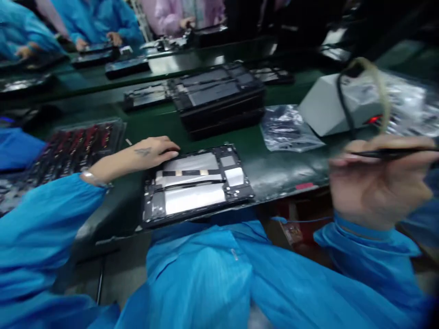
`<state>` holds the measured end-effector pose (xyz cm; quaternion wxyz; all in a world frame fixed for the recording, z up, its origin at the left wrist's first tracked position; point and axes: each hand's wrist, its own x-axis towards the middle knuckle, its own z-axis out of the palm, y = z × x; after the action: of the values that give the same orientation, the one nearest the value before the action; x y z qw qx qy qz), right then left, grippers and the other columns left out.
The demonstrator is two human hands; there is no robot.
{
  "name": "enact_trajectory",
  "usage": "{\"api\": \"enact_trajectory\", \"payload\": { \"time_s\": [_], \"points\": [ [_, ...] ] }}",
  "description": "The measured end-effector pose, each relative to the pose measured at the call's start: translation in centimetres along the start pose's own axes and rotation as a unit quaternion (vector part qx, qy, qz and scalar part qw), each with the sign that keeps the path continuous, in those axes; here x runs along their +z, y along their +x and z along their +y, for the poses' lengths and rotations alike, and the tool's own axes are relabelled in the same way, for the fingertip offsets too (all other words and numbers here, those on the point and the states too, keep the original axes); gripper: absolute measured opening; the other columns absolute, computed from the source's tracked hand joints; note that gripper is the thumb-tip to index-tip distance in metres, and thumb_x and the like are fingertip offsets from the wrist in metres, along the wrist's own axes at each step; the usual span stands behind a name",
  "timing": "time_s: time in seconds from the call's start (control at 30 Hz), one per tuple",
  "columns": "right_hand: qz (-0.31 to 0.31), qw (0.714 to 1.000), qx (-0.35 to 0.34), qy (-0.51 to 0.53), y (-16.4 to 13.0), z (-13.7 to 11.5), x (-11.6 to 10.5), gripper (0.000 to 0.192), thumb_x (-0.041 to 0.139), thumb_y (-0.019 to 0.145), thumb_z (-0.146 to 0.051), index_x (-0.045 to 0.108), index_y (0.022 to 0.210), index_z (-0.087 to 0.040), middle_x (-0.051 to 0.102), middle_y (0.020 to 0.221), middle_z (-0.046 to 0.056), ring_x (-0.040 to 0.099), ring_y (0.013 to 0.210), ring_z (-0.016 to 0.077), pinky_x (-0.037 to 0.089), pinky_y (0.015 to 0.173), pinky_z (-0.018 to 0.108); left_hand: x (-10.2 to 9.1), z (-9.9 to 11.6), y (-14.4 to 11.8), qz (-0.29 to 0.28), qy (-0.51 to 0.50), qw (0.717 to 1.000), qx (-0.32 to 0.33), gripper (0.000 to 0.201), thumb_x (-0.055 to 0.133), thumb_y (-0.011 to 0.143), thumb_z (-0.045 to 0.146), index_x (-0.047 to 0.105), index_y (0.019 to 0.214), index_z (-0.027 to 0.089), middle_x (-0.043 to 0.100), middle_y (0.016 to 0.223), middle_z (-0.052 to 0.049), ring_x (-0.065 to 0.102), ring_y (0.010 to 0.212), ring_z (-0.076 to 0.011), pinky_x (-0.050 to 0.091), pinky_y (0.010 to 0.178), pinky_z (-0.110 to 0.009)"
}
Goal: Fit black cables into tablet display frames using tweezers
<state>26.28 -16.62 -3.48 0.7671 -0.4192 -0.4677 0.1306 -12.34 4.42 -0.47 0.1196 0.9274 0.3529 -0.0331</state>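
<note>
An opened tablet (195, 201) lies at the table's front edge, its silver battery panels, black flex strips and dark frame facing up. At its far left corner my left hand (156, 151) grips the rim, thumb and forefinger showing and the other fingers partly hidden. Off to the right, well clear of the tablet, my right hand (377, 183) is raised and blurred. Its fingers are closed round a slim black tool (387, 153), whose exact kind I cannot make out.
Behind the tablet stands a stack of similar tablets (222, 100). A clear tray of circuit boards (82, 141) lies left. To the right are a silvery plastic bag (288, 128) and a grey box (325, 103) with a red light and cable. Co-workers (103, 23) sit opposite.
</note>
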Motion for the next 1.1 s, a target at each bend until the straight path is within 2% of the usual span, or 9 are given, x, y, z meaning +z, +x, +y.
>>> {"api": "enact_trajectory", "payload": {
  "time_s": [0.07, 0.13, 0.2, 0.27, 0.43, 0.6, 0.77, 0.93, 1.1],
  "points": [
    [-0.123, 0.987, 0.019, 0.105, 0.7, 0.0, 6.9, 0.020, 0.078, 0.083, -0.049, 0.079, 0.091, -0.031, 0.069, 0.081, 0.002, 0.069, 0.071, 0.0141, 0.061, 0.059, 0.029, 1.7, -0.4, -0.3, 0.031, -0.036, 0.998, 0.031, 0.050, 0.037, 0.103, 0.045, 0.066, 0.128, 0.013, 0.066, 0.120, -0.012, 0.064, 0.108, -0.0217, 0.048, 0.097, -0.031],
    [-0.232, 0.966, 0.054, 0.104, 1.2, 0.8, 12.3, 0.018, 0.075, 0.089, -0.042, 0.079, 0.091, -0.025, 0.069, 0.086, 0.001, 0.070, 0.071, 0.0132, 0.061, 0.063, 0.029, 3.0, 0.1, -0.5, 0.071, -0.073, 0.993, 0.061, 0.047, 0.037, 0.104, 0.042, 0.068, 0.125, 0.013, 0.066, 0.113, -0.011, 0.063, 0.104, -0.0200, 0.047, 0.093, -0.029],
    [-0.310, 0.946, 0.080, 0.043, 1.5, 2.2, 15.9, 0.019, 0.071, 0.092, -0.041, 0.077, 0.091, -0.022, 0.068, 0.086, 0.000, 0.068, 0.070, 0.0112, 0.060, 0.066, 0.026, 3.8, 0.8, -0.8, 0.099, -0.085, 0.988, 0.083, 0.045, 0.039, 0.105, 0.041, 0.067, 0.125, 0.012, 0.066, 0.111, -0.011, 0.061, 0.103, -0.0205, 0.046, 0.092, -0.030],
    [-0.369, 0.924, 0.096, -0.021, 1.5, 3.8, 17.8, 0.022, 0.069, 0.093, -0.042, 0.075, 0.090, -0.021, 0.068, 0.084, 0.000, 0.067, 0.072, 0.0115, 0.059, 0.069, 0.025, 4.3, 1.5, -1.2, 0.107, -0.084, 0.986, 0.093, 0.043, 0.038, 0.107, 0.040, 0.065, 0.127, 0.014, 0.064, 0.113, -0.010, 0.060, 0.103, -0.0207, 0.046, 0.091, -0.030],
    [-0.438, 0.884, 0.128, -0.099, 1.3, 5.6, 18.2, 0.024, 0.067, 0.094, -0.043, 0.072, 0.092, -0.019, 0.070, 0.086, 0.001, 0.070, 0.081, 0.0157, 0.059, 0.077, 0.029, 5.0, 2.1, -1.8, 0.112, -0.099, 0.985, 0.085, 0.041, 0.036, 0.108, 0.041, 0.066, 0.126, 0.019, 0.063, 0.108, -0.007, 0.061, 0.098, -0.0198, 0.045, 0.083, -0.030],
    [-0.447, 0.870, 0.162, -0.135, 1.5, 4.6, 17.8, 0.024, 0.067, 0.094, -0.042, 0.072, 0.093, -0.019, 0.070, 0.090, 0.002, 0.071, 0.082, 0.0163, 0.058, 0.072, 0.027, 5.4, 2.1, -1.8, 0.122, -0.102, 0.984, 0.077, 0.040, 0.036, 0.109, 0.042, 0.067, 0.125, 0.023, 0.063, 0.108, -0.005, 0.061, 0.098, -0.0195, 0.043, 0.078, -0.030],
    [-0.465, 0.855, 0.146, -0.178, 1.7, 4.1, 18.0, 0.022, 0.066, 0.095, -0.040, 0.073, 0.093, -0.019, 0.071, 0.090, 0.002, 0.070, 0.082, 0.0158, 0.055, 0.066, 0.024, 5.6, 2.1, -1.8, 0.133, -0.098, 0.983, 0.079, 0.039, 0.037, 0.109, 0.042, 0.068, 0.124, 0.023, 0.062, 0.105, -0.004, 0.060, 0.095, -0.0187, 0.042, 0.075, -0.030],
    [-0.481, 0.845, 0.126, -0.198, 1.7, 4.1, 18.0, 0.020, 0.065, 0.096, -0.038, 0.073, 0.096, -0.020, 0.072, 0.094, 0.002, 0.069, 0.088, 0.0151, 0.054, 0.069, 0.023, 5.6, 2.2, -1.8, 0.137, -0.098, 0.983, 0.079, 0.039, 0.037, 0.109, 0.041, 0.068, 0.123, 0.023, 0.062, 0.103, -0.004, 0.060, 0.093, -0.0189, 0.041, 0.073, -0.030],
    [-0.486, 0.839, 0.138, -0.201, 1.7, 4.1, 17.9, 0.022, 0.065, 0.096, -0.039, 0.073, 0.099, -0.019, 0.071, 0.097, 0.001, 0.069, 0.089, 0.0142, 0.056, 0.071, 0.023, 5.5, 2.3, -1.8, 0.139, -0.095, 0.983, 0.077, 0.037, 0.038, 0.108, 0.040, 0.069, 0.122, 0.023, 0.062, 0.101, -0.004, 0.060, 0.091, -0.0185, 0.041, 0.072, -0.029]
  ]
}}
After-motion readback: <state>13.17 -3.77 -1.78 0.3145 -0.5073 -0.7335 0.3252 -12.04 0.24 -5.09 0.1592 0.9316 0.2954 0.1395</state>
